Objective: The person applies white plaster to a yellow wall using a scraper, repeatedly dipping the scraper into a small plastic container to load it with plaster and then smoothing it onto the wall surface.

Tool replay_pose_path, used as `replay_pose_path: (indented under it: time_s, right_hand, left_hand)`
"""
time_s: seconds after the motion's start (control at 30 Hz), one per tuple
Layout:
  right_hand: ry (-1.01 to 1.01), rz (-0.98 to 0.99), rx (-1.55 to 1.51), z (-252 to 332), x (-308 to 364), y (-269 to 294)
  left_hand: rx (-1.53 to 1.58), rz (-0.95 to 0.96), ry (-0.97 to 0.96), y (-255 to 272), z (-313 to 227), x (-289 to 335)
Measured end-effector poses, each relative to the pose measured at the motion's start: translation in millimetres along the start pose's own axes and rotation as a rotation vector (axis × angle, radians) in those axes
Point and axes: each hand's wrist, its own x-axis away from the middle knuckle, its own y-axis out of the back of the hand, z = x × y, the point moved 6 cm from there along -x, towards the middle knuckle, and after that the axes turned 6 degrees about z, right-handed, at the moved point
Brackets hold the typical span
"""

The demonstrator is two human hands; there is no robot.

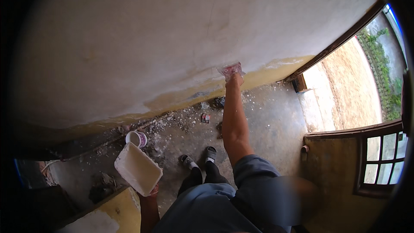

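Note:
My right arm reaches out to the pale wall [142,47]. At its end my right hand [235,77] is closed on a flat reddish thing [230,68] with whitish, see-through edges, pressed against the wall's lower part; its exact kind is unclear. Low on the left, my left hand [152,191] grips the near end of a white rectangular tray [139,168]. The tray is tilted, and a smooth off-white paste coats its inside. Most of the left fingers are hidden beneath it.
A white bucket [136,139] stands on the floor beyond the tray. White crumbs and rubble [170,123] lie along the wall's foot, with a small red packet [205,118]. At right is an opening to the outside, near a barred window [384,157]. A low yellow wall [123,207] is at lower left.

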Motion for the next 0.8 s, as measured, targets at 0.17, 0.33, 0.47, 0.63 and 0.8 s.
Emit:
replay_pose_path:
  time_s: [0.17,0.33,0.47,0.63,0.8]
  right_hand:
    - [-0.041,-0.026,-0.203,25,10,-29]
    - [0.101,0.019,-0.231,42,49,-47]
    - [0.247,0.052,-0.276,61,59,-59]
    - [0.445,0.119,-0.115,89,74,-76]
    - [0.646,0.208,-0.007,104,138,-97]
  left_hand:
    - [-0.026,-0.023,-0.017,47,-7,13]
    - [-0.335,0.092,-0.012,2,-9,5]
    - [-0.175,0.107,-0.031,-10,-5,3]
    - [-0.997,-0.014,-0.04,18,-13,11]
    - [0.168,0.149,0.024,14,-11,12]
